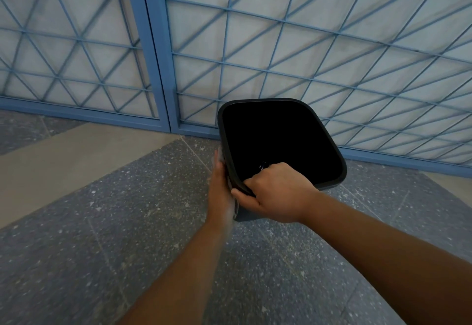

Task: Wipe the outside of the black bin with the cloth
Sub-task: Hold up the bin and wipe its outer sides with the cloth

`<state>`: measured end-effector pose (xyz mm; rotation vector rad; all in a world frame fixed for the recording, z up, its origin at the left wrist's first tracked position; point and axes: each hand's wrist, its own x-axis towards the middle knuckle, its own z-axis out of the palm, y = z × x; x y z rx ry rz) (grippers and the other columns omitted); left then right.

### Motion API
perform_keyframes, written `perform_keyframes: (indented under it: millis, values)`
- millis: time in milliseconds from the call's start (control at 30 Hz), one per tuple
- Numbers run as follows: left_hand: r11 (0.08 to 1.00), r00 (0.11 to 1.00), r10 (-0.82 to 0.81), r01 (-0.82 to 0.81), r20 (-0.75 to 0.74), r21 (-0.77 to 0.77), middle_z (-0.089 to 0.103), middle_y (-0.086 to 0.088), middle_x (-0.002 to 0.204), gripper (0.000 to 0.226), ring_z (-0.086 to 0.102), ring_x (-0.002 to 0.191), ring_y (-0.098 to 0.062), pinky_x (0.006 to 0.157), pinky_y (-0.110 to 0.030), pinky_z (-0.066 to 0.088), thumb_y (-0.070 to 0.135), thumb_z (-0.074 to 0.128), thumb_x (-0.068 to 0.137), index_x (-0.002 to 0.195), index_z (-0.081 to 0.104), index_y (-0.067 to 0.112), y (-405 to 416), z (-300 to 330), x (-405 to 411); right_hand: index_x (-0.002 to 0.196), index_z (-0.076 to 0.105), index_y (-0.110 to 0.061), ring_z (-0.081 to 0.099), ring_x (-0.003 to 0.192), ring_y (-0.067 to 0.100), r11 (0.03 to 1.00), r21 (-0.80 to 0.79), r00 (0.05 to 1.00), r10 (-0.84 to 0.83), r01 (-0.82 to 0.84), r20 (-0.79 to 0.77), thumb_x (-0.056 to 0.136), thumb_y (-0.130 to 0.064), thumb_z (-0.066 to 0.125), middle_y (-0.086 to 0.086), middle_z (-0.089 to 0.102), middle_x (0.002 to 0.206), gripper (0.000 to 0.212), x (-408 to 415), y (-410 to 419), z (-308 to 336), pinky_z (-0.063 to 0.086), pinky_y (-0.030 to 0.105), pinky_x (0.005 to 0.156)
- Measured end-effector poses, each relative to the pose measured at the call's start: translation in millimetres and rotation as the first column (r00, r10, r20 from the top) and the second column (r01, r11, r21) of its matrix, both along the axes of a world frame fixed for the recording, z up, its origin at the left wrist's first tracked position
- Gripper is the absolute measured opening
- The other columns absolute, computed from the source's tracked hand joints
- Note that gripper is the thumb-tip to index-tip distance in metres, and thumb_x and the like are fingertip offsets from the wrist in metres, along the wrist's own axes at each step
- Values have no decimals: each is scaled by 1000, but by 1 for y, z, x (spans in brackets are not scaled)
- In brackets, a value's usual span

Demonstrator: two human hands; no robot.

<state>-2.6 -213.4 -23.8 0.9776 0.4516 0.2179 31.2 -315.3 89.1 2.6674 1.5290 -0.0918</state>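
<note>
The black bin (263, 100) is tilted, its open mouth facing me, held above the floor in front of a blue grille. My right hand (275, 192) grips the near corner of the rim, thumb outside and fingers curled inside. My left hand (220, 187) lies flat along the bin's left outer wall and is blurred by motion. A pale, blurred bit of cloth (220, 151) shows past its fingertips, between the hand and the bin. Most of the cloth is hidden under the hand.
A blue metal grille (224, 51) with a pale backing runs across the back, its frame post (150, 51) left of the bin. Below is a speckled grey stone floor (127, 222) with a beige strip (63, 156) on the left.
</note>
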Motion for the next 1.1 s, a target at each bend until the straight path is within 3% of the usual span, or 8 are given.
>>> perform_keyframes:
  millis: [100,200,300,433,567,833,1000,1100]
  values:
    - [999,998,-26,25,-58,-24,87,-1,108,54,80,110,-19,90,-23,67,42,38,122,146,70,6,15,4,14,66,57,-20,44,45,11,1000,5,1000,-4,4,6,97,-52,20,-3,50,53,59,0,-1,-2,36,30,51]
    - [1000,1000,0,0,-10,6,77,-6,147,54,69,142,-23,124,-40,53,48,43,121,157,65,15,26,22,34,64,56,-20,45,45,11,999,32,1000,-11,11,-12,95,-53,18,-3,51,53,60,0,0,-3,41,32,52]
    - [993,991,-110,107,82,39,59,-8,169,62,53,160,-26,135,-47,40,54,38,121,172,48,20,27,18,37,63,56,-19,44,45,11,999,33,1000,-2,2,-12,97,-52,21,-3,51,52,59,2,0,-3,37,31,51]
    - [993,991,-105,109,85,-45,80,-7,139,59,72,136,-24,118,-36,58,52,41,121,158,62,11,31,5,50,61,55,-19,44,44,12,999,38,1000,1,-1,2,97,-52,22,-2,50,51,58,3,0,-4,33,30,49]
    - [993,987,-98,106,126,-54,54,-13,172,70,47,164,-32,139,-59,29,61,47,115,171,49,19,30,3,49,61,54,-20,44,43,12,999,37,1000,7,-7,4,98,-51,24,-2,49,50,57,3,0,-4,38,31,49]
    - [981,989,-19,47,149,-187,60,-5,168,82,57,157,-25,134,-48,40,65,63,101,171,48,26,-1,12,7,65,56,-19,48,47,13,1000,26,1000,13,-13,-7,96,-53,18,-3,52,53,60,2,-1,-2,44,33,54]
    - [969,995,-95,96,14,-228,73,-14,147,68,57,153,-35,136,-53,38,56,43,119,167,54,10,17,1,33,63,56,-20,47,46,13,999,37,1000,18,-18,9,97,-52,21,-3,51,51,58,3,-3,-3,43,33,53]
    - [972,995,-62,78,79,-220,58,-17,167,69,49,162,-34,138,-54,34,58,50,114,168,53,15,23,12,41,62,54,-21,45,44,11,999,42,1000,18,-18,2,97,-52,21,-3,50,51,57,3,-2,-2,41,32,52]
